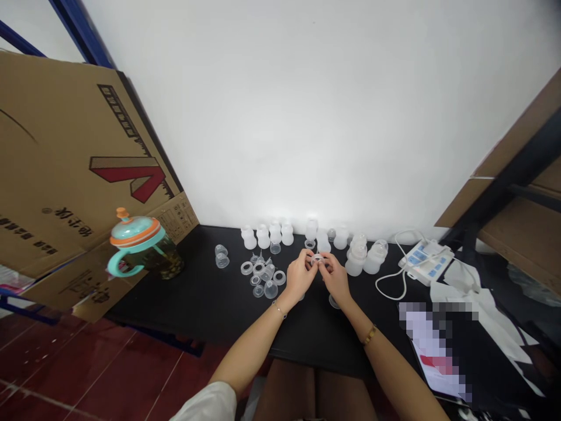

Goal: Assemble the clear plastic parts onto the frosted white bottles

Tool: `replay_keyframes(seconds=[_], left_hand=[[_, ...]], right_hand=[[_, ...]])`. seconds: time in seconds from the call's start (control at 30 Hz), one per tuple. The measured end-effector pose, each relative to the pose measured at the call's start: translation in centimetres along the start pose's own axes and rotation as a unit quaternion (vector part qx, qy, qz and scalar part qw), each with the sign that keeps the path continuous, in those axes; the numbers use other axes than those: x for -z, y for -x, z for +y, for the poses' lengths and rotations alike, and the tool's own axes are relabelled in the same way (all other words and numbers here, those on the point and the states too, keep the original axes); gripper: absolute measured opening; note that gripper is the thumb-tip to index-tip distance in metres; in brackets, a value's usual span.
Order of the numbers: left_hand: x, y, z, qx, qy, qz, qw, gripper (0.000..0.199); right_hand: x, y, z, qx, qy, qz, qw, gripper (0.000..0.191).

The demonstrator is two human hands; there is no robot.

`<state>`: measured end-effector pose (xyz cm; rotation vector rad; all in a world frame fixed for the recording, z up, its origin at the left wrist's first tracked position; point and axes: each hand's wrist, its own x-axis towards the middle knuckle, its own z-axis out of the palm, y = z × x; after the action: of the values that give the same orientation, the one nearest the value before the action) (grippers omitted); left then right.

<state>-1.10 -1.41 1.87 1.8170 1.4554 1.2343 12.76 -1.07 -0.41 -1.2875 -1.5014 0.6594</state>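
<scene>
My left hand (pixel 300 276) and my right hand (pixel 335 278) meet above the black table, fingers pinched on a white bottle collar ring (pixel 316 258) held between them. Whether a nipple sits in this ring is too small to tell. Just beyond them stand milky-white baby bottles (pixel 311 227). Left of my left hand lie loose collar rings (pixel 279 278) and clear nipples (pixel 270 289) in a pile. Beside my right forearm, a clear cap (pixel 334 301) is partly hidden. Several capped bottles (pixel 376 257) are grouped to the right.
A row of bottles (pixel 263 236) lines the wall at back. Two clear caps (pixel 222 260) lie farther left. A teal-and-orange jug (pixel 144 245) stands near a large cardboard box (pixel 74 175). At right are a power strip (pixel 427 261) with a cord and a tablet-like screen (pixel 438 356).
</scene>
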Motion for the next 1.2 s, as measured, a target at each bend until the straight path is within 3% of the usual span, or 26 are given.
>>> replay_keyframes(seconds=[1.2], left_hand=[[-0.02, -0.11, -0.22, -0.002, 0.013, -0.001, 1.0, 0.016]], right_hand=[[0.11, 0.0, -0.13, 0.007, 0.011, 0.005, 1.0, 0.03]])
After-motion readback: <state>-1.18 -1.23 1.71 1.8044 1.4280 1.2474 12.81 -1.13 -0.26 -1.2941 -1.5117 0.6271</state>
